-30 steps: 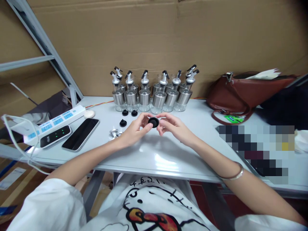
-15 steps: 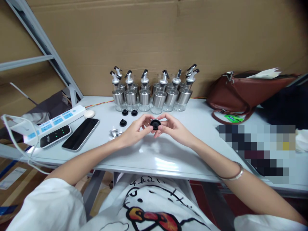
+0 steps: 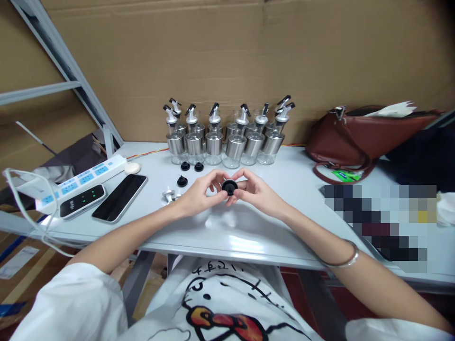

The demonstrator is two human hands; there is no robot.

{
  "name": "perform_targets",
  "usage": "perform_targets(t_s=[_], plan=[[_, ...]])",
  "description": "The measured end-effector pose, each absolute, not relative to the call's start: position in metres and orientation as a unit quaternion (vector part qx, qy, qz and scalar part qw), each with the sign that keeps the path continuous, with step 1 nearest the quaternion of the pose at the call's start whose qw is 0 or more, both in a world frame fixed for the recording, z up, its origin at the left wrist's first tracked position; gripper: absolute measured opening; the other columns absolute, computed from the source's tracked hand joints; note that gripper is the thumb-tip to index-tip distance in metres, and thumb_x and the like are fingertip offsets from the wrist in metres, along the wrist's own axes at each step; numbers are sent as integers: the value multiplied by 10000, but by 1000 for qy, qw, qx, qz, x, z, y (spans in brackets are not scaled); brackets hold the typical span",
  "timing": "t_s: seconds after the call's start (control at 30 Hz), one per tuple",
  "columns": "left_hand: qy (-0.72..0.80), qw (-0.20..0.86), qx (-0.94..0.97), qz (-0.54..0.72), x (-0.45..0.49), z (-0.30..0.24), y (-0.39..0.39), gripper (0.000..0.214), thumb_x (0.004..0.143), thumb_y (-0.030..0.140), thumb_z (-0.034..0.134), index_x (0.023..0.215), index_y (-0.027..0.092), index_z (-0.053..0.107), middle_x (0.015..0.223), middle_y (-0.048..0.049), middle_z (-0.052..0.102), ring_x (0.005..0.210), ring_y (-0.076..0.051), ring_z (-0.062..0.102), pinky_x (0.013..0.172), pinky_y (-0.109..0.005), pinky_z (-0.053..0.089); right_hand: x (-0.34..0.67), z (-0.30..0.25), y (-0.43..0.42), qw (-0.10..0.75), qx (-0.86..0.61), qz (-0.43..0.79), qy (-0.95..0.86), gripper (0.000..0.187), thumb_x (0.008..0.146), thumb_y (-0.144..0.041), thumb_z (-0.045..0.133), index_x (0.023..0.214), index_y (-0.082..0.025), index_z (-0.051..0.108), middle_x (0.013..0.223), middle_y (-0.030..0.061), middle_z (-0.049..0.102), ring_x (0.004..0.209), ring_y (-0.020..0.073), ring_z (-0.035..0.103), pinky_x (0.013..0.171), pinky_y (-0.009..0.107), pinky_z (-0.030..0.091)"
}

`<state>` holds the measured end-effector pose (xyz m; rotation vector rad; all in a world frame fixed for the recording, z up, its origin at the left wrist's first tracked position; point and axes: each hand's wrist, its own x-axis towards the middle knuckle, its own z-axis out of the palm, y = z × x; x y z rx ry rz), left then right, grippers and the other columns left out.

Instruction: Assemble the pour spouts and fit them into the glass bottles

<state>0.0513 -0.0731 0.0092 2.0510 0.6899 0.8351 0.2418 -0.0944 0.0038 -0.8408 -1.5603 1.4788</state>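
Observation:
Between both hands, above the tabletop, is a round black bottle stopper [image 3: 229,187] with its hollow face toward me. My left hand [image 3: 203,193] pinches its left edge with thumb and fingers. On the other edge, my right hand [image 3: 256,192] is closed the same way. Left of them, three similar black stoppers [image 3: 182,181] lie on the table. Some silver pourer parts [image 3: 169,196] rest near my left wrist, partly hidden by it. Behind, several glass oil bottles [image 3: 213,141] with steel bands and silver pourer tops stand in rows.
A phone [image 3: 120,198], a small black device [image 3: 83,201] with green lights, a white power strip [image 3: 85,178] and a white round case [image 3: 132,168] lie at left. A brown handbag [image 3: 369,137] sits at right. Cardboard [image 3: 227,57] stands behind the grey table [image 3: 227,237].
The stopper has tipped slightly and dropped a little between my fingertips. Both hands keep their hold and have barely moved.

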Motion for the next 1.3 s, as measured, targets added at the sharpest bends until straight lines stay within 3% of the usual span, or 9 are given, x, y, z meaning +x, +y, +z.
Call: perform_targets(t_s=[0.53,0.83,1.07,1.3], plan=[[280,425,789,344,53,7,-72,232,833,306,528,1008,167,463,892,-38,590,744,-129,577,726,-289,469,243,3,-93,392,-321,592,-627,369,740,-354,707,941,-213,432,733,-6,678,668,155,680,666,306,514],[298,402,803,323,54,8,-78,324,733,238,559,1009,199,395,766,20,514,713,-129,507,691,-277,422,239,4,-97,380,-333,588,-632,297,706,-181,641,928,-207,444,709,-16,663,629,141,660,642,293,507],[313,424,793,305,57,6,-82,360,658,211,571,927,225,333,696,69,411,594,-87,411,546,-210,346,236,7,-104,357,-384,522,-673,271,635,-110,533,870,-212,445,589,-69,609,448,97,565,472,209,423],[280,436,784,342,56,-1,-81,389,639,178,580,830,238,246,725,70,347,566,-60,325,441,-165,245,234,8,-109,351,-404,467,-704,238,671,-155,560,886,-205,471,584,-61,584,397,77,506,389,176,381]])
